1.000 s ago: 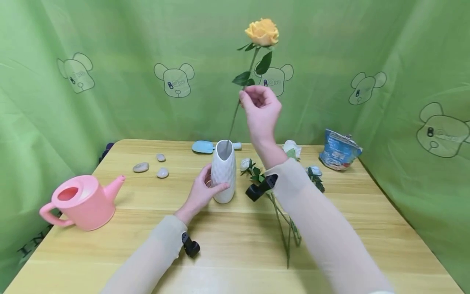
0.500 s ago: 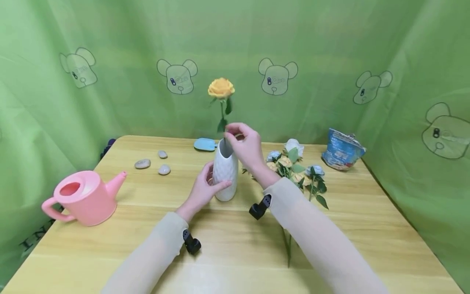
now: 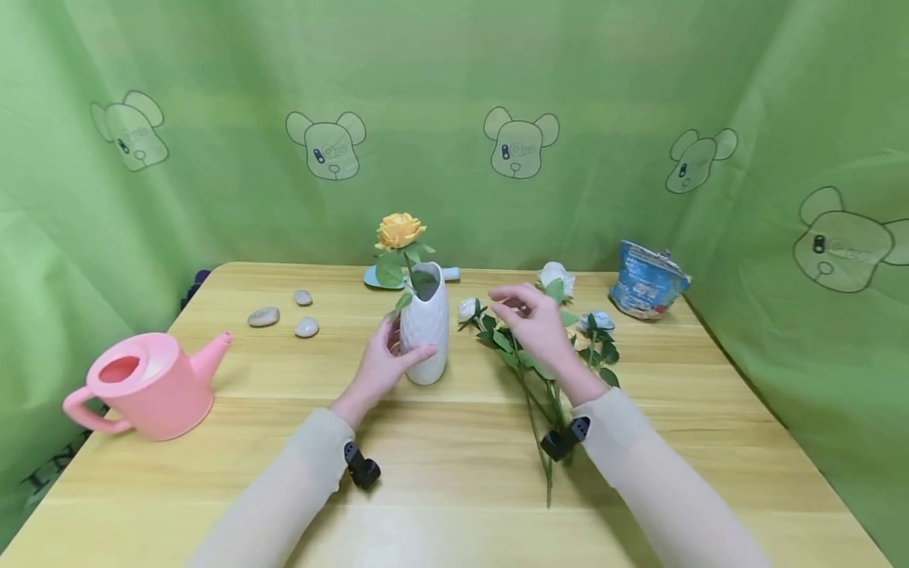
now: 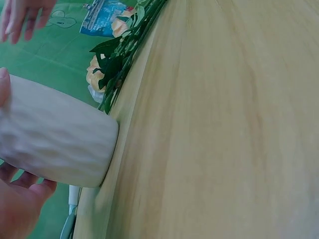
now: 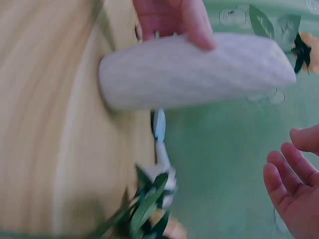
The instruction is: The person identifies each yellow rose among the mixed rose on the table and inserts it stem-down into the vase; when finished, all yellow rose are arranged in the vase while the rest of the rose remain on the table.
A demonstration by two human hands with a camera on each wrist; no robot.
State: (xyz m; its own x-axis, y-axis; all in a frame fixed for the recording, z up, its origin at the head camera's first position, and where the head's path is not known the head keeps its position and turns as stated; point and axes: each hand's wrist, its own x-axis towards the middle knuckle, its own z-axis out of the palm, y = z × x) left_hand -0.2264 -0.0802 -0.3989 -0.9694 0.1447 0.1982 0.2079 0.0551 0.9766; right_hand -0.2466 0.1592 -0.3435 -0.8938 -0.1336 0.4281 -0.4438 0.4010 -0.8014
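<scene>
My left hand [image 3: 381, 359] grips a white textured vase [image 3: 426, 339] that stands upright on the table, thumb across its front. A yellow rose [image 3: 400, 231] stands in the vase, leaning left over the rim, its lower stem hidden inside. To the right of the vase, my right hand [image 3: 534, 322] hovers over several loose roses [image 3: 507, 347] with nothing in its loosely bent fingers. Those roses have white, yellow and pale blue heads and long green stems. In the right wrist view the vase [image 5: 194, 74] appears sideways, apart from the right hand [image 5: 294, 191].
A pink watering can [image 3: 152, 386] stands at the left, with a few grey stones [image 3: 264, 317] behind it. A light blue shovel [image 3: 383, 277] lies behind the vase. The crumpled blue bag [image 3: 648, 282] sits at the back right, before a green curtain [image 3: 426, 71].
The yellow rose has gone down into the vase and tipped left. My right hand has let go of its stem and moved down and right, while the left stays on the vase.
</scene>
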